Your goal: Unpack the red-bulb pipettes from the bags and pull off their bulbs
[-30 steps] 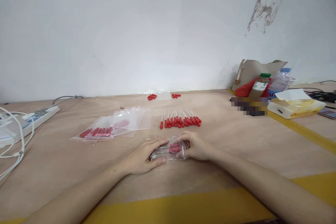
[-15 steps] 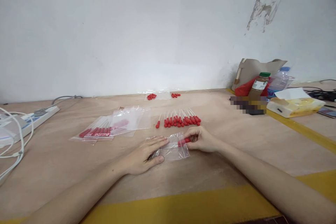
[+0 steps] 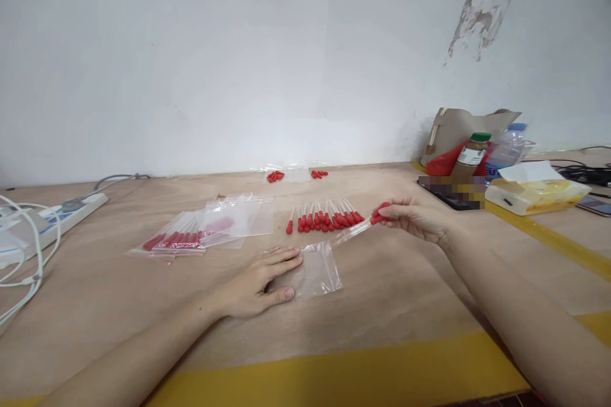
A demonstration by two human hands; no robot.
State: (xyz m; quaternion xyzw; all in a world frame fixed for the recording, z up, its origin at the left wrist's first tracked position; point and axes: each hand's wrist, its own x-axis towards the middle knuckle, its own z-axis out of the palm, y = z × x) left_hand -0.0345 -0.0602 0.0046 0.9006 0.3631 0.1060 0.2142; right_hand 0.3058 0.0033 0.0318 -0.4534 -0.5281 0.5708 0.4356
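My left hand (image 3: 270, 281) lies flat with fingers stretched, pressing on a clear zip bag (image 3: 317, 272) on the table. Up and to the right of the bag, my right hand (image 3: 415, 217) pinches a dropper by its red rubber bulb (image 3: 380, 212). Its clear tube (image 3: 354, 231) slants down to the left toward the bag's upper right corner; I cannot tell whether its tip touches the plastic. Behind the bag, several red-bulbed droppers (image 3: 329, 219) lie in a row, bulbs toward me. On the left, bagged droppers (image 3: 184, 238) lie beside flat zip bags (image 3: 243, 213).
Against the wall lie small bags with red bulbs (image 3: 275, 176). A white power strip (image 3: 71, 213) with cables is at the left. On the right are a phone (image 3: 451, 197), a green-capped bottle (image 3: 470, 159), a clear bottle (image 3: 510, 146), a beige bag (image 3: 465, 119) and a tissue pack (image 3: 537, 187).
My right hand has moved up and right, away from the bag's open side, drawing the dropper out so its tube now shows. My left hand has stayed flat on the bag.
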